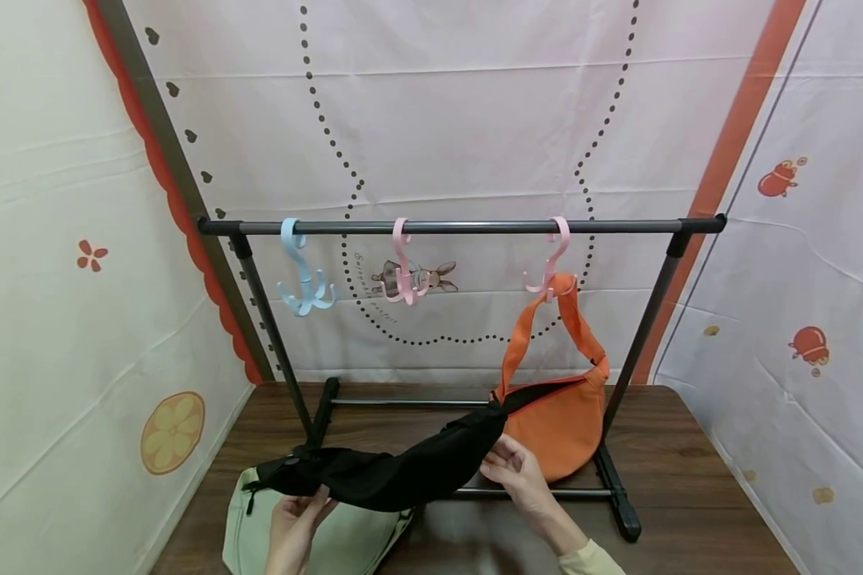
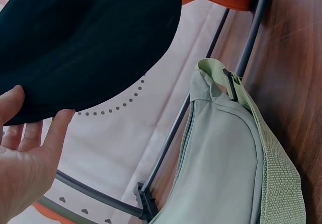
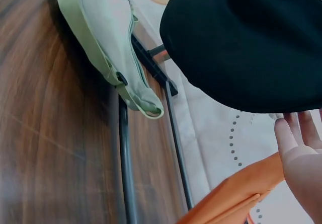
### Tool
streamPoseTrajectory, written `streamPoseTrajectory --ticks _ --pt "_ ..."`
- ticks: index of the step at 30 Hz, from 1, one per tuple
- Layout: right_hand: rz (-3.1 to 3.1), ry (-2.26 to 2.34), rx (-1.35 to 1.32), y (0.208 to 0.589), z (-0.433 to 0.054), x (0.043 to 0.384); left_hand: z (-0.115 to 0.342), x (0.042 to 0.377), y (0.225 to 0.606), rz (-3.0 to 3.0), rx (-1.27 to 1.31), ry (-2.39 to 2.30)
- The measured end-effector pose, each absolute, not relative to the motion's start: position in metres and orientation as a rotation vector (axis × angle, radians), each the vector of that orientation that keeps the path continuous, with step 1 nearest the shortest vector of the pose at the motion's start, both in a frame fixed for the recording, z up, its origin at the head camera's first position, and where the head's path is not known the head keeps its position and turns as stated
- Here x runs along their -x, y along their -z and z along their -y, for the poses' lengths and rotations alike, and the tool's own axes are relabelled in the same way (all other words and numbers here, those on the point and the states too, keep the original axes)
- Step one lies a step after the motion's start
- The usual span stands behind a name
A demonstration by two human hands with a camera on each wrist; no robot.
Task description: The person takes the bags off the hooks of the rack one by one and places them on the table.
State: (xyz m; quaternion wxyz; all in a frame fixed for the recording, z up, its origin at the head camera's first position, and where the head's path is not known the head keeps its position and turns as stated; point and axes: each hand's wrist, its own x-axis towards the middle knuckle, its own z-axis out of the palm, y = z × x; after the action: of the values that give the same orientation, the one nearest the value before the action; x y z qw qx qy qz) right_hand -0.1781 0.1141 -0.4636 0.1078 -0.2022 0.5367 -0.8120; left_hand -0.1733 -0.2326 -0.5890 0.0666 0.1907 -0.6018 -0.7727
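A black shoulder bag is held up off the table, stretched sideways between both hands. My left hand grips its lower edge near the left end; the left wrist view shows the thumb on the near face. At the bag's right end, my right hand holds the lower edge, its fingertips partly hidden behind the fabric in the right wrist view. Beneath the left end lies a pale green bag with a webbing strap. An orange bag hangs by its strap from a pink hook, just behind the right hand.
A black rack stands on the wooden table. On its top bar hang a blue hook at left and another pink hook near the middle. Printed cloth surrounds the table at the back and sides.
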Motion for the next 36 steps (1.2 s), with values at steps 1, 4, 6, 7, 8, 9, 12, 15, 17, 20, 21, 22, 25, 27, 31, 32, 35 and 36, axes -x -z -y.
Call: streamPoseTrajectory --ticks 1,4,6,7,8,9,12,15,17,20,21,22,25,27,31,32,35,36 --pt "-1.587 2.401 0.569 0.465 -0.113 0.177 0.232 0.173 0.588 1.809 -0.574 2.339" --pt "-1.644 2.411 0.428 0.467 -0.112 0.175 0.23 0.173 0.586 1.811 -0.563 2.364" --pt "-1.684 2.399 0.307 0.469 -0.111 0.173 0.229 0.172 0.585 1.82 -0.556 2.375" --pt "-1.698 2.387 0.243 0.469 -0.111 0.172 0.229 0.172 0.584 1.835 -0.552 2.375" --pt "-1.711 2.371 0.196 0.47 -0.111 0.171 0.229 0.172 0.584 1.842 -0.554 2.374" --pt "-1.714 2.361 0.15 0.471 -0.111 0.17 0.228 0.172 0.584 1.841 -0.559 2.378" --pt "-1.709 2.342 0.087 0.475 -0.111 0.167 0.23 0.173 0.586 1.878 -0.573 2.371" --pt "-1.69 2.343 0.03 0.479 -0.11 0.164 0.233 0.177 0.592 1.979 -0.572 2.337" --pt "-1.686 2.344 -0.001 0.481 -0.11 0.163 0.236 0.179 0.595 2.071 -0.558 2.318" --pt "-1.68 2.348 -0.046 0.483 -0.108 0.161 0.24 0.18 0.593 2.12 -0.554 2.352" --pt "-1.678 2.347 -0.055 0.483 -0.107 0.16 0.241 0.179 0.588 2.12 -0.555 2.384" --pt "-1.676 2.349 -0.067 0.483 -0.107 0.159 0.242 0.178 0.582 2.126 -0.556 2.423" --pt "-1.663 2.355 -0.097 0.483 -0.105 0.158 0.239 0.168 0.55 2.157 -0.523 2.48" --pt "-1.651 2.358 -0.108 0.483 -0.105 0.157 0.233 0.159 0.524 2.209 -0.509 2.487" --pt "-1.628 2.359 -0.132 0.481 -0.105 0.155 0.22 0.145 0.483 2.274 -0.515 2.456" --pt "-1.624 2.356 -0.135 0.481 -0.105 0.155 0.219 0.143 0.477 2.282 -0.525 2.461" --pt "-1.611 2.348 -0.153 0.48 -0.106 0.154 0.216 0.14 0.469 2.266 -0.529 2.496" --pt "-1.608 2.342 -0.16 0.48 -0.106 0.153 0.216 0.14 0.469 2.254 -0.523 2.513"
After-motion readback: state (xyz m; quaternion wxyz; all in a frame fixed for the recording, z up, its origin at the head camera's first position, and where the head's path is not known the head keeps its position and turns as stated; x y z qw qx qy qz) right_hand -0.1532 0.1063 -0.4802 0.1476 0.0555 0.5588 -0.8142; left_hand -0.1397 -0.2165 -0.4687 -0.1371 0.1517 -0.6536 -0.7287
